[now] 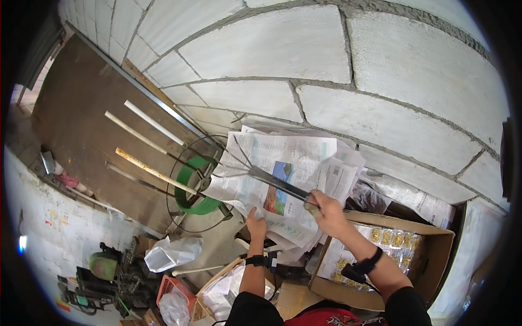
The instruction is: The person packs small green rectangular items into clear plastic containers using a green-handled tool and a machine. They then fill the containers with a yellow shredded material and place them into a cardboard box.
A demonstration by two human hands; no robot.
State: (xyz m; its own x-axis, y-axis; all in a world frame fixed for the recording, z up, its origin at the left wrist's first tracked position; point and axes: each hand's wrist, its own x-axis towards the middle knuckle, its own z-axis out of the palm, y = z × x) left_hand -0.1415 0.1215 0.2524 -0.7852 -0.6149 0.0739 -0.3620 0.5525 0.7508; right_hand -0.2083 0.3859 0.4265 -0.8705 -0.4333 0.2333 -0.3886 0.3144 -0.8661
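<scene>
- Newspapers [312, 146] lie in the middle, before the block wall [272, 46]
- Tined tool [280, 183] lies across the picture's middle, over the newspapers, its tines to the left
- Reel [204, 207] stands left of the newspapers
- Cardboard box [438, 244] sits to their right, packets [401, 239] in it
- Basket [185, 286] is at lower left, plastic bag [174, 308] inside, sack [173, 255] beyond

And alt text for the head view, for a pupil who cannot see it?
The right hand holds a dark pronged tool over newspapers, the left hand at their near edge. A green ring stands left; an open box of small bags sits right.
</scene>
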